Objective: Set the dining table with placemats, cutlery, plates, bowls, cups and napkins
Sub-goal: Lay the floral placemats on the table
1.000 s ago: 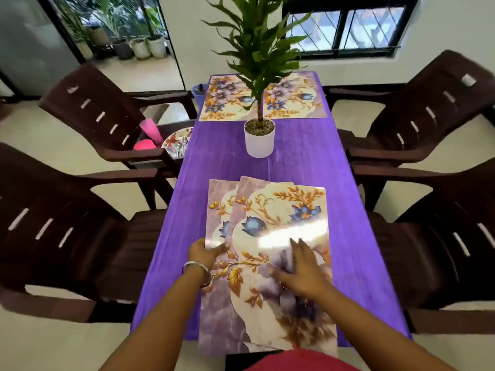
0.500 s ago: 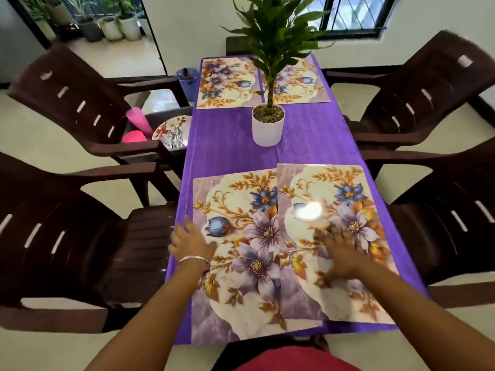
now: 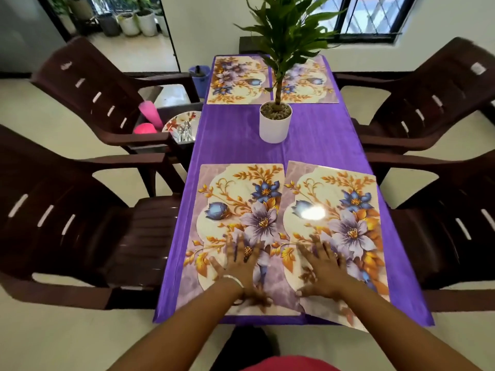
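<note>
Purple tablecloth (image 3: pixel 308 151), blurred hands (image 3: pixel 242 259) on placemats (image 3: pixel 235 210)

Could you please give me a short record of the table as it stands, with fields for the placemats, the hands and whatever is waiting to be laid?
near placemats: left placemat and right placemat side by side, the right one skewed, its near corner past the table edge
far placemats: two beyond the potted plant
left hand: flat on left placemat
right hand: flat on right placemat
waiting: plate with cutlery and pink cups on a chair
</note>
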`<state>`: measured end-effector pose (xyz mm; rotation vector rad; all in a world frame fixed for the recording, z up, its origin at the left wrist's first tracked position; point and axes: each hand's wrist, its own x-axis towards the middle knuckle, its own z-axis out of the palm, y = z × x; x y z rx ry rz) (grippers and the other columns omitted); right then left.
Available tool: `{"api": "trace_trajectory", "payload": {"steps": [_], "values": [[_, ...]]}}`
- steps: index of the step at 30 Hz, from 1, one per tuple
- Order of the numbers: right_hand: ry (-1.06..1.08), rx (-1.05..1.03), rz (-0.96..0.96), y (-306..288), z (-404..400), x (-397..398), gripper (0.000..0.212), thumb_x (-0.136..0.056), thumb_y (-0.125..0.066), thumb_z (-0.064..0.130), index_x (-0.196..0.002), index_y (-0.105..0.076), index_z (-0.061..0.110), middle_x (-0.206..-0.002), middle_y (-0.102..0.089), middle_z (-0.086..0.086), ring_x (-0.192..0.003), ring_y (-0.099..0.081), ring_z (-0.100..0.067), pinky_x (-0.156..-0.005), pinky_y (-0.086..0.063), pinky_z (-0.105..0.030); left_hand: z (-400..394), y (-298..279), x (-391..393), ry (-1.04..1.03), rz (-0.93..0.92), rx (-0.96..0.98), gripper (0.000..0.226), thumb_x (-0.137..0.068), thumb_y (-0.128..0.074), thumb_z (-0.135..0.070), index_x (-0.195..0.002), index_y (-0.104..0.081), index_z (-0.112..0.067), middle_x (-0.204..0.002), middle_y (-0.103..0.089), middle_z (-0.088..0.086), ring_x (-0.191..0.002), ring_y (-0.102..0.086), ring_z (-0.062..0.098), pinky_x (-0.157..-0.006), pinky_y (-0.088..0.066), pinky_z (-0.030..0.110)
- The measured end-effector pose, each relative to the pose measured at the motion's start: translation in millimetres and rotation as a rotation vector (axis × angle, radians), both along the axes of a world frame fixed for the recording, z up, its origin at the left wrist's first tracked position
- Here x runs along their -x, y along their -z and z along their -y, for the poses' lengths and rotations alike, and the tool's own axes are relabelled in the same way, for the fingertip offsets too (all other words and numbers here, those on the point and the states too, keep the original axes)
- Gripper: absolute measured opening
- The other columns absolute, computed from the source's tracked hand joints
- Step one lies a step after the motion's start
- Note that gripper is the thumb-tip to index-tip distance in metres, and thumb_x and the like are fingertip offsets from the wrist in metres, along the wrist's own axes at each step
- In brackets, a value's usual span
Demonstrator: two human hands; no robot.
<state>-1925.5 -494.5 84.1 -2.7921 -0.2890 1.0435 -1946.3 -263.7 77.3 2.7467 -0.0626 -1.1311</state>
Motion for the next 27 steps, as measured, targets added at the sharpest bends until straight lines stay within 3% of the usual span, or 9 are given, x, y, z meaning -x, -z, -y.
{"api": "trace_trajectory", "payload": {"steps": [7,10,13,19,23,27], "values": [[-0.056,0.024,0.005,1,17,9,0.116,-0.070,-0.067,0.066,-0.148,0.015,0.040,-0.154,0.033,-0.006,-0.141,0.031,-0.030,-0.111,0.010,-0.061,-39,-1,-11,0.006,0.038,-0.064,0.129,-0.057,-0.066,-0.079,-0.140,0.028,-0.047,-0.147,0.044,0.001,-0.136,0.037,0.034,-0.099,0.009,0.076],[-0.063,0.043,-0.006,-6,27,5,0.114,-0.072,-0.074,0.054,-0.150,0.008,0.040,-0.158,0.022,-0.005,-0.143,0.025,-0.030,-0.112,0.007,-0.062,-46,4,-8,0.023,0.026,-0.106,0.130,-0.059,-0.067,-0.076,-0.139,0.031,-0.044,-0.140,0.050,-0.001,-0.136,0.037,0.033,-0.102,0.007,0.075],[-0.054,0.098,-0.013,-17,26,2,0.114,-0.072,-0.079,0.040,-0.151,0.004,0.038,-0.159,0.019,-0.009,-0.145,0.019,-0.034,-0.112,0.003,-0.063,-39,6,-10,0.073,-0.039,-0.150,0.132,-0.063,-0.063,-0.076,-0.141,0.033,-0.034,-0.139,0.050,0.009,-0.135,0.036,0.042,-0.109,0.003,0.071],[0.050,-0.032,0.002,-10,-4,11,0.117,-0.069,-0.069,0.065,-0.148,0.014,0.042,-0.156,0.027,-0.008,-0.144,0.018,-0.039,-0.108,-0.002,-0.069,11,-1,1,0.011,0.025,-0.090,0.107,-0.082,-0.062,-0.056,-0.151,0.015,-0.028,-0.153,0.031,0.016,-0.138,0.028,0.045,-0.110,0.005,0.068],[-0.016,0.052,0.006,3,-1,20,0.121,-0.065,-0.069,0.070,-0.147,0.015,0.043,-0.156,0.028,-0.007,-0.142,0.025,-0.037,-0.106,0.003,-0.071,15,6,3,-0.071,0.005,-0.053,0.115,-0.073,-0.071,-0.057,-0.148,0.014,-0.038,-0.150,0.038,0.004,-0.137,0.030,0.044,-0.106,-0.005,0.074],[-0.072,0.051,-0.013,0,17,22,0.122,-0.065,-0.074,0.064,-0.148,0.014,0.043,-0.156,0.028,-0.006,-0.142,0.025,-0.037,-0.106,0.002,-0.071,19,7,6,-0.105,-0.008,-0.049,0.115,-0.073,-0.071,-0.058,-0.149,0.012,-0.040,-0.152,0.037,0.004,-0.138,0.028,0.045,-0.104,-0.008,0.076]]}}
